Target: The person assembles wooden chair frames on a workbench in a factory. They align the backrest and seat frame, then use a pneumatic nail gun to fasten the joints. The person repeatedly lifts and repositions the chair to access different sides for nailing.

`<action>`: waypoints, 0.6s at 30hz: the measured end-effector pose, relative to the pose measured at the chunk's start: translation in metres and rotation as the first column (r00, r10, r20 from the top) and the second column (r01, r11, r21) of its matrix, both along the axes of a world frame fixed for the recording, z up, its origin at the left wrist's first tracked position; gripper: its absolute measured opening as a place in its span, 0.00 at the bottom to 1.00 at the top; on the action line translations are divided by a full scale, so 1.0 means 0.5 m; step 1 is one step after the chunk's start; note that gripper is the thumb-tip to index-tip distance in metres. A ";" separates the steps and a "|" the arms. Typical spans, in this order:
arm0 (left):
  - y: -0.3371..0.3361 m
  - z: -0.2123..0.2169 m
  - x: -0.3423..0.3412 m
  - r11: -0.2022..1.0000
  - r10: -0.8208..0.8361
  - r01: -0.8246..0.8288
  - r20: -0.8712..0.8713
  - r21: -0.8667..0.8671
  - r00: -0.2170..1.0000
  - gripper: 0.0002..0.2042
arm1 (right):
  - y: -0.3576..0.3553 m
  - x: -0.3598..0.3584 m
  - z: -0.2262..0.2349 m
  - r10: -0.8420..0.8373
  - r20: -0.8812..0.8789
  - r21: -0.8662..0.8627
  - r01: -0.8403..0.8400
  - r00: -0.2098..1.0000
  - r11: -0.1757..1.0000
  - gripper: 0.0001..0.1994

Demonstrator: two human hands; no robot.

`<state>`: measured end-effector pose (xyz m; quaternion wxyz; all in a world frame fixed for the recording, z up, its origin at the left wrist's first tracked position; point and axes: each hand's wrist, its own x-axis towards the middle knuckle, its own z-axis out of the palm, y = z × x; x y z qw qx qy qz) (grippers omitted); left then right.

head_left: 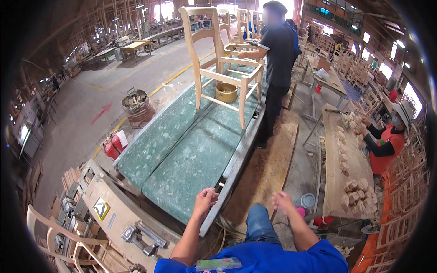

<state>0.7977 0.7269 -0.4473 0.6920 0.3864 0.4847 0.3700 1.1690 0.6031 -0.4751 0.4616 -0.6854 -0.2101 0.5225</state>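
Head view is showing a long green-padded workbench (191, 150) stretching away from the person, its metal edge running down to the near corner. An unfinished wooden chair (223, 59) is standing upright on the far half, a small round tin (226, 92) under its seat, with bare green surface lying open between chair and person. A co-worker (275, 68) is standing at the bench's right side, touching the chair. Sawdust-covered floor (268, 168) is lying open along that edge. The left hand (205, 199) is resting loosely curled on the near bench edge. The right hand (283, 201) is hanging over the floor, blurred, fingers apparently relaxed, holding nothing.
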 end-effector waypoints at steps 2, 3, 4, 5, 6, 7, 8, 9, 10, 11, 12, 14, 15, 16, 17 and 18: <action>0.100 0.013 0.028 0.999 0.045 -0.045 -0.005 0.013 0.999 0.16 | 0.167 0.089 0.072 0.060 0.139 0.121 -0.077 0.988 0.990 0.11; 0.156 0.020 0.034 0.997 0.073 -0.073 -0.013 0.037 0.997 0.16 | 0.272 0.132 0.123 0.074 0.192 0.219 -0.116 0.979 0.969 0.11; 0.213 0.027 0.049 0.994 0.096 -0.095 -0.019 0.056 0.995 0.17 | 0.375 0.178 0.178 0.067 0.174 0.237 -0.108 0.982 0.965 0.13; 0.277 0.042 0.073 0.988 0.134 -0.133 -0.016 0.076 0.991 0.17 | 0.480 0.221 0.235 0.056 0.184 0.329 -0.115 0.981 0.937 0.15; 0.348 0.065 0.101 0.980 0.172 -0.171 -0.008 0.099 0.985 0.16 | 0.590 0.263 0.302 0.049 0.175 0.426 -0.121 0.983 0.897 0.16; 0.411 0.083 0.129 0.972 0.206 -0.205 -0.002 0.112 0.978 0.16 | 0.687 0.302 0.358 0.043 0.162 0.510 -0.121 0.986 0.851 0.17; 0.477 0.108 0.154 0.957 0.258 -0.252 -0.030 0.145 0.966 0.16 | 0.786 0.324 0.414 0.047 0.103 0.572 -0.098 0.994 0.814 0.18; 0.540 0.134 0.185 0.946 0.283 -0.276 -0.019 0.168 0.959 0.17 | 0.875 0.344 0.464 0.056 0.039 0.620 -0.068 0.998 0.782 0.18; 0.598 0.156 0.218 0.940 0.295 -0.288 -0.010 0.181 0.955 0.17 | 0.951 0.378 0.502 0.067 -0.012 0.656 -0.042 0.998 0.754 0.19; 0.657 0.181 0.253 0.934 0.305 -0.300 0.003 0.195 0.952 0.17 | 1.022 0.410 0.542 0.078 -0.061 0.689 -0.015 0.995 0.724 0.20; 0.714 0.204 0.296 0.937 0.288 -0.282 -0.002 0.204 0.958 0.18 | 1.080 0.443 0.567 0.062 -0.110 0.709 0.035 0.992 0.704 0.20; 0.810 0.244 0.356 0.944 0.293 -0.288 -0.008 0.158 0.956 0.18 | 1.161 0.477 0.569 0.066 -0.227 0.675 0.108 0.972 0.730 0.20; 0.850 0.259 0.385 0.946 0.293 -0.290 -0.003 0.142 0.956 0.18 | 1.195 0.492 0.579 0.065 -0.277 0.662 0.142 0.959 0.736 0.20; 0.889 0.275 0.407 0.940 0.309 -0.303 -0.012 0.156 0.951 0.19 | 1.215 0.500 0.577 0.084 -0.281 0.643 0.122 0.956 0.756 0.21; 0.931 0.290 0.429 0.940 0.316 -0.308 -0.031 0.147 0.948 0.20 | 1.229 0.510 0.575 0.125 -0.292 0.650 0.101 0.948 0.753 0.22; 0.963 0.299 0.438 0.939 0.329 -0.318 -0.067 0.132 0.942 0.20 | 1.239 0.506 0.573 0.143 -0.290 0.648 0.084 0.946 0.757 0.22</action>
